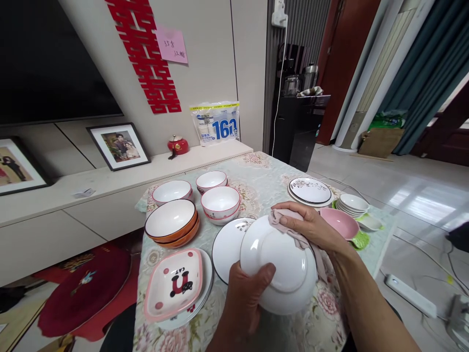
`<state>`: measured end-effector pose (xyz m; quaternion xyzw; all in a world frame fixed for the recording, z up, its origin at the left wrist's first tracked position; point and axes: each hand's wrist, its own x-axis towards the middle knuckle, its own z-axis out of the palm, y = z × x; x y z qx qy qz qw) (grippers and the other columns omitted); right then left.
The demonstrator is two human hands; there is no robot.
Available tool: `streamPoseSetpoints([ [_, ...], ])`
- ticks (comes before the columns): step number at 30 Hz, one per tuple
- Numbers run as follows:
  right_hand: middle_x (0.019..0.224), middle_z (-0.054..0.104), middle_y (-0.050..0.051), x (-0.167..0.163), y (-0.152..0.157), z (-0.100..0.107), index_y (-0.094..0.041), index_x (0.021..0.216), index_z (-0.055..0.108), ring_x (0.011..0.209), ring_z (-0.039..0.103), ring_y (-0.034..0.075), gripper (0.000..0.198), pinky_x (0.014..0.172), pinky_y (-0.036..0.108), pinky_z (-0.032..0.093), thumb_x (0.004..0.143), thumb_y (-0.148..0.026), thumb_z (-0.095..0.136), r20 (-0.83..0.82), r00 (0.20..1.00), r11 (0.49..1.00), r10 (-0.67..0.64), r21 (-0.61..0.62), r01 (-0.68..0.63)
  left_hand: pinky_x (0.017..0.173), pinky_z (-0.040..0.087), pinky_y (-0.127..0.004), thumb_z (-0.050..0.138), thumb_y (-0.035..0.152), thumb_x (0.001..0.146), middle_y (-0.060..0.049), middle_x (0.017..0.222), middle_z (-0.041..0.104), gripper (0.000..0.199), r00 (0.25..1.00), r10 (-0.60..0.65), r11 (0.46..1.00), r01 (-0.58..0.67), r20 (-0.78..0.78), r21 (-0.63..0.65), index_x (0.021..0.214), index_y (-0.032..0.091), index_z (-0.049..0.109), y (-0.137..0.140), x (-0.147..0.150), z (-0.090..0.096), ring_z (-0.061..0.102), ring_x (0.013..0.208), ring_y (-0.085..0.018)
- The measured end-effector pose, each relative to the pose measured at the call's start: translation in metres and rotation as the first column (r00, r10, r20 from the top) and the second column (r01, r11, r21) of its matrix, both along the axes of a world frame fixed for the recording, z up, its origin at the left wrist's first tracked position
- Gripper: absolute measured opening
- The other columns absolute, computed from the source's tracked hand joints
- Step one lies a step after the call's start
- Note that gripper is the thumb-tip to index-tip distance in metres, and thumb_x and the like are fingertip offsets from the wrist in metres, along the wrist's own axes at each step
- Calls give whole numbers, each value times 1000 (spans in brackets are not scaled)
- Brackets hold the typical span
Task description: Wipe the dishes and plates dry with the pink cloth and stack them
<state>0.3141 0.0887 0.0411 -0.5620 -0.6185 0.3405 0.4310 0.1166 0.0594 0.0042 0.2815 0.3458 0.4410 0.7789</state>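
Observation:
My left hand [251, 288] grips a white plate [284, 261] by its near left edge, thumb across the underside, which faces me. At the plate's upper right rim, my right hand [302, 225] presses a pinkish-grey cloth [289, 225] against it, fingers closed round the cloth. The held plate is tilted above the table. Partly hidden behind it lies a dark-rimmed white plate [227, 249] with a floral print. To the left, a square pink-rimmed cat dish [176, 283] rests on a few round plates.
Orange bowls [176, 239] and red-rimmed bowls [221, 203] stand back left on the flowered tablecloth [264, 166]. At right are stacked floral plates [310, 189], a pink dish [340, 224] and small white bowls [353, 203]. A power strip [411, 296] lies on the floor.

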Motion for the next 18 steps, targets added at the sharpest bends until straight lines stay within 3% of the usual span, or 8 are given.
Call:
streamPoseSetpoints([
  [3, 104, 73, 3, -3, 3, -6, -23, 112, 72, 92, 69, 22, 41, 80, 35, 55, 81, -49, 73, -199, 979, 994, -53, -107, 32, 82, 57, -45, 89, 29, 57, -17, 89, 80, 69, 1000, 10, 1000, -10, 5, -26, 120, 8, 70, 2, -3, 0, 75, 85, -34],
  [6, 92, 75, 2, -8, 8, -13, -23, 113, 71, 75, 69, 18, 47, 67, 30, 54, 74, -47, 80, -425, 894, 979, -141, -195, 61, 83, 58, -45, 89, 30, 59, -17, 94, 80, 72, 998, 59, 998, -58, 27, -38, 125, 8, 67, 5, -5, 1, 75, 86, -33],
  [11, 89, 76, 2, -22, 18, -21, -22, 110, 70, 73, 69, 17, 53, 69, 28, 54, 64, -43, 88, -674, 682, 958, -283, -228, 172, 91, 57, -43, 89, 25, 62, -14, 100, 80, 76, 979, 140, 990, -138, 149, -18, 133, 15, 62, 5, -1, 0, 73, 100, -32],
  [13, 88, 76, 3, -31, 20, -23, -21, 112, 69, 73, 70, 18, 56, 69, 29, 55, 64, -45, 88, -707, 639, 953, -304, -228, 200, 94, 56, -43, 89, 22, 63, -12, 104, 80, 80, 964, 191, 982, -189, 186, -28, 137, 20, 59, 3, 2, -1, 72, 105, -31],
  [16, 90, 76, 4, -40, 21, -25, -21, 115, 67, 75, 70, 20, 57, 68, 31, 55, 68, -49, 84, -668, 675, 950, -313, -215, 228, 93, 57, -43, 89, 18, 62, -10, 107, 80, 84, 942, 285, 958, -275, 176, -75, 139, 24, 56, 2, 4, -1, 72, 106, -30],
  [18, 99, 77, 5, -40, 21, -25, -22, 115, 68, 85, 71, 23, 52, 75, 34, 55, 75, -52, 78, -569, 768, 955, -294, -150, 255, 91, 59, -42, 89, 18, 61, -10, 106, 80, 85, 940, 309, 950, -298, 147, -88, 139, 24, 57, 3, 4, -1, 73, 104, -30],
])
